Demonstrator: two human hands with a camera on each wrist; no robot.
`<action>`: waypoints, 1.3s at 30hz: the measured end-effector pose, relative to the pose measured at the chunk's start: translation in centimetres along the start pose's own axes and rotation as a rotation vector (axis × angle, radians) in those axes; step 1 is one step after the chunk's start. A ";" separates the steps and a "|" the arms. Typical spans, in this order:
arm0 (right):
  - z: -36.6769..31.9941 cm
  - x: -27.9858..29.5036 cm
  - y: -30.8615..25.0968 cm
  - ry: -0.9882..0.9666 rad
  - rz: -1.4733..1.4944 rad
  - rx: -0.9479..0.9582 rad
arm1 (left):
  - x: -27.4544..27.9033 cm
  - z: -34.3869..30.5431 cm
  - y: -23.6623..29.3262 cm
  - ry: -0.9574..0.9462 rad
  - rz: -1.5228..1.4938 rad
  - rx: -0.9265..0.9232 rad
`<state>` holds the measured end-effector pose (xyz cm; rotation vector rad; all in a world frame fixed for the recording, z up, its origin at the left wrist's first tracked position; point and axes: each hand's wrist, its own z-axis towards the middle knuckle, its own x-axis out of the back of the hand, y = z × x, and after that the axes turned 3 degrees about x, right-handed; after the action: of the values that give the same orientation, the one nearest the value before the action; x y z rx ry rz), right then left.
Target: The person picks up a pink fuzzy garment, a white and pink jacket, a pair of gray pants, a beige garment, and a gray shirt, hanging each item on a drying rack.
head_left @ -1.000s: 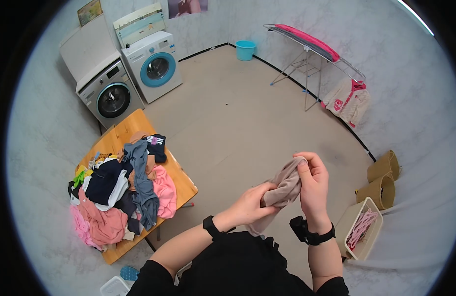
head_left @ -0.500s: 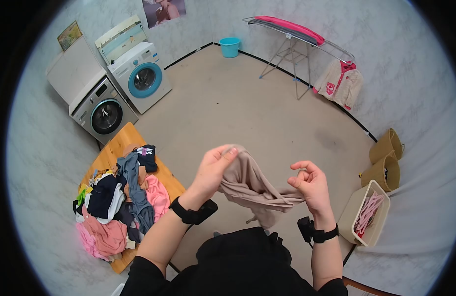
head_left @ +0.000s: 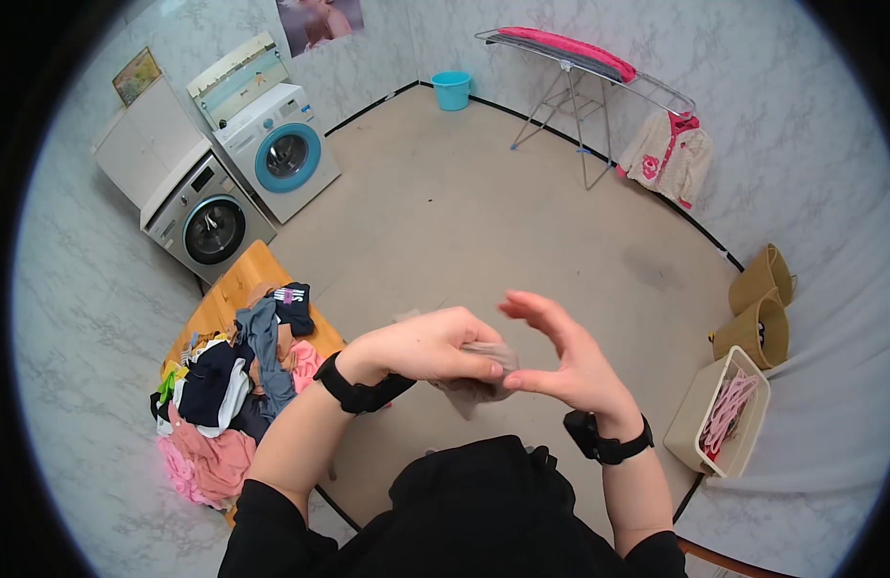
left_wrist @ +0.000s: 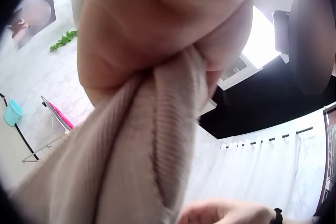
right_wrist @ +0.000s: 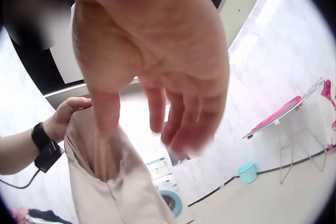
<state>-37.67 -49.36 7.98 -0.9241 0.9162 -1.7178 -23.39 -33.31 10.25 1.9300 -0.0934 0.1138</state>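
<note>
A beige-pink garment [head_left: 471, 393] hangs in front of the body, bunched at the top. My left hand [head_left: 427, 345] grips its upper edge between thumb and fingers. In the left wrist view a ribbed band of the garment [left_wrist: 134, 155] comes out below the fist. My right hand [head_left: 572, 361] is spread, its thumb tip right at the cloth and its fingers raised apart. Seen from the right wrist, the garment [right_wrist: 89, 182] hangs wide at the top from the left hand, behind the right thumb. Its lower part is mostly hidden in the head view.
A heap of mixed clothes [head_left: 213, 385] covers much of a wooden table [head_left: 242, 279] on the left. Behind stand two washing machines [head_left: 289, 159]. A bin of pink hangers [head_left: 690, 414] and woven baskets [head_left: 758, 328] are on the right. An ironing board [head_left: 570, 53] stands at the back.
Both hands first held the garment at the right, then spread it wide between them. Now the hands are close together, the left has moved rightward, and the right has loosened its fingers.
</note>
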 end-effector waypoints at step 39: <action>-16.5 19.8 7.1 0.120 -0.117 -0.702 | -7.7 18.7 6.3 0.455 -0.273 -0.206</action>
<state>-54.80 -67.26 -1.93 -1.3508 1.6261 -1.5717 -31.15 -52.97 8.56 1.6517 0.4437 0.3424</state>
